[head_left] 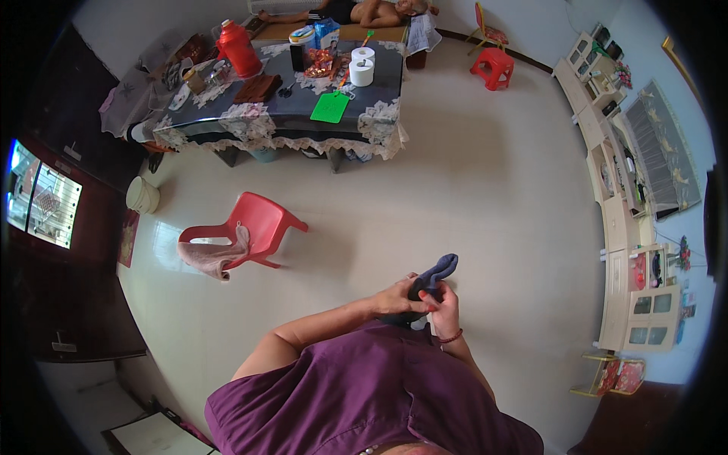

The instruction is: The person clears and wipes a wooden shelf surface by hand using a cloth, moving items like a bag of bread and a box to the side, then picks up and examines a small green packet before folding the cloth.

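In front of my chest I hold a dark blue sock [445, 266] in both hands. Its narrow end sticks out away from me, and the rest is bunched darkly between my fingers. My left hand [395, 300] grips the bunched part from the left side. From the right, my right hand [447, 310] pinches the same cloth, thumb and fingers close together. A bracelet of dark red beads [451, 336] circles my right wrist. My fingers partly hide the lower part of the sock.
Ahead on the left stands a red plastic chair [264, 224] with a pinkish towel [213, 256] over its arm. Beyond is a lace-covered table [296, 128] bearing a red thermos [238, 48]. A person [364, 12] lies behind it. Pale cabinets [617, 273] line the right wall.
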The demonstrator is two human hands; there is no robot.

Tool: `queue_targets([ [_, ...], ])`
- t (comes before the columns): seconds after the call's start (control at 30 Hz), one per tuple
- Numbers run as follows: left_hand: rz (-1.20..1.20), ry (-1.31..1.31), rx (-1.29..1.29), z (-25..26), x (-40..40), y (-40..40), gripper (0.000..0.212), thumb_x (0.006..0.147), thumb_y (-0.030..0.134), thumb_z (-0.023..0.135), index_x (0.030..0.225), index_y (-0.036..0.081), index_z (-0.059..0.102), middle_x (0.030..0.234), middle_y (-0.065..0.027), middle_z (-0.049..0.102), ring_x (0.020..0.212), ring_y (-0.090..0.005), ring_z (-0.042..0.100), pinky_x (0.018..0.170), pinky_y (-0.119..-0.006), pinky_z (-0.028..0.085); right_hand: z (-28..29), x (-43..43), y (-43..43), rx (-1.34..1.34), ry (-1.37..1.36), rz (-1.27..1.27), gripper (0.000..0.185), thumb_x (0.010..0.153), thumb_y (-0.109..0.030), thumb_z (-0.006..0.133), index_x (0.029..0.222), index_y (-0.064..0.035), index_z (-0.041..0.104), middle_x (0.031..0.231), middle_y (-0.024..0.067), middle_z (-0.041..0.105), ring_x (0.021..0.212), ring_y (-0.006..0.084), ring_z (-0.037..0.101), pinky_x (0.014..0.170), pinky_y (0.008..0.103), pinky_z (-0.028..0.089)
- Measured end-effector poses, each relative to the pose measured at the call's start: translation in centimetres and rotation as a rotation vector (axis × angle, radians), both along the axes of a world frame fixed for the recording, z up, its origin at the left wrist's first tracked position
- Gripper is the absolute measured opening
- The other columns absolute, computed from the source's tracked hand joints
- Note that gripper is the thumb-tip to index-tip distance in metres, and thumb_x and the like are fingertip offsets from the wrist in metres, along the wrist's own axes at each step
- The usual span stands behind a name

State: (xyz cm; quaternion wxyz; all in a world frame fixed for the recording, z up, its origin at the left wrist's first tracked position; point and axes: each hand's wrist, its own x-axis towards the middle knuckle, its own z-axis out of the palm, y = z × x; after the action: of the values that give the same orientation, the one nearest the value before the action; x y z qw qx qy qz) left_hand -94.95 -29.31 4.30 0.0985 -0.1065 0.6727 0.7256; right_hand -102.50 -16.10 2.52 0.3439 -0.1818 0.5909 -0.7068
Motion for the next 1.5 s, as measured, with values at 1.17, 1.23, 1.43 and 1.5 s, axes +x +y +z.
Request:
queue_targets([
  [1.17, 1.156, -0.177, -1.012, -15.3, -32.8, -37.5, 0.062, 0.074, 0.018, 0.06, 0.123, -0.005, 0.028, 0.123, -0.0279, 0.032, 0.109, -0.0416, 0.037, 0.093, -0.041, 0.033, -3.3, -37.1, -5.7, 0.439, 0.014, -0.07, 0.024, 0.082, -0.008, 0.047, 0.105, -0.0016, 0.051, 0.09, 0.0077, 0.059, 0.077, 0.0136, 0.057, 0.067, 0.0245, 0.045],
  [1.23, 0.983, -0.401, -0.975, -18.8, -34.7, -39.4, 0.064, 0.076, 0.03, 0.057, 0.124, -0.002, 0.029, 0.125, -0.0243, 0.032, 0.112, -0.0386, 0.036, 0.094, -0.04, 0.032, -2.5, -38.4, -9.9, 0.442, 0.013, -0.016, 0.025, 0.082, -0.008, 0.047, 0.106, -0.0015, 0.05, 0.09, 0.0076, 0.058, 0.078, 0.0142, 0.057, 0.069, 0.025, 0.045],
  [1.43, 0.41, -0.85, -1.031, -20.0, -37.4, -40.3, 0.077, 0.074, 0.043, 0.052, 0.132, 0.003, 0.02, 0.139, -0.0142, 0.009, 0.128, -0.0314, 0.008, 0.1, -0.052, 0.011, -0.8, -43.5, -19.3, 0.55, 0.131, 0.273, 0.026, 0.081, -0.004, 0.048, 0.106, -0.0006, 0.05, 0.091, 0.0082, 0.059, 0.082, 0.0139, 0.056, 0.074, 0.0254, 0.044],
  [1.5, 0.459, -0.813, -1.089, -19.7, -37.5, -39.1, 0.079, 0.073, 0.044, 0.052, 0.132, 0.003, 0.02, 0.139, -0.0171, 0.008, 0.128, -0.0346, 0.006, 0.1, -0.054, 0.01, -0.5, -45.0, -22.1, 0.583, 0.165, 0.27, 0.025, 0.081, -0.004, 0.048, 0.105, -0.0002, 0.05, 0.091, 0.008, 0.059, 0.082, 0.0136, 0.056, 0.074, 0.0254, 0.044],
])
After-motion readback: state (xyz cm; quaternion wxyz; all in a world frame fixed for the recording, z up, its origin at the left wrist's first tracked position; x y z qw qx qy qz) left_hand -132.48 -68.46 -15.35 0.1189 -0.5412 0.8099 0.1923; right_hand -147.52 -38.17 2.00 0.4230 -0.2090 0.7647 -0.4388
